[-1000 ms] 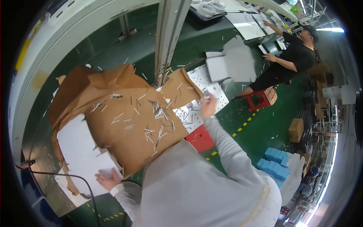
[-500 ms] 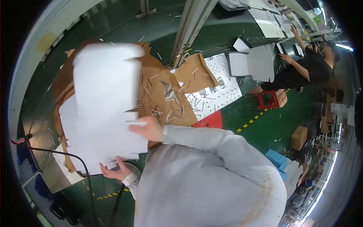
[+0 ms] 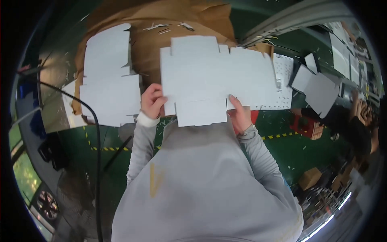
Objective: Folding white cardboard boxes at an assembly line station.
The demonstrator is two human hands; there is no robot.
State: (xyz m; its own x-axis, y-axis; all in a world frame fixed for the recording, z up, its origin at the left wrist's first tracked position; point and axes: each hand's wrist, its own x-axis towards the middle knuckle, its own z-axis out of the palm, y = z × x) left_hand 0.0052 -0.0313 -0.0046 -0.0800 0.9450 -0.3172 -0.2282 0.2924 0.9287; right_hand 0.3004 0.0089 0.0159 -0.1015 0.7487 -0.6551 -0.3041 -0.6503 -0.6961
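The left hand (image 3: 153,103) grips the left edge of the white blank (image 3: 201,72), an unfolded box; the right hand (image 3: 240,117) grips its near edge, thumb on top, fingers hidden beneath. The blank spans the brown paper (image 3: 147,60), hiding part of it. Left of the blank lies a second blank (image 3: 111,99); right of it, a part-folded box (image 3: 316,86), inside hard to make out.
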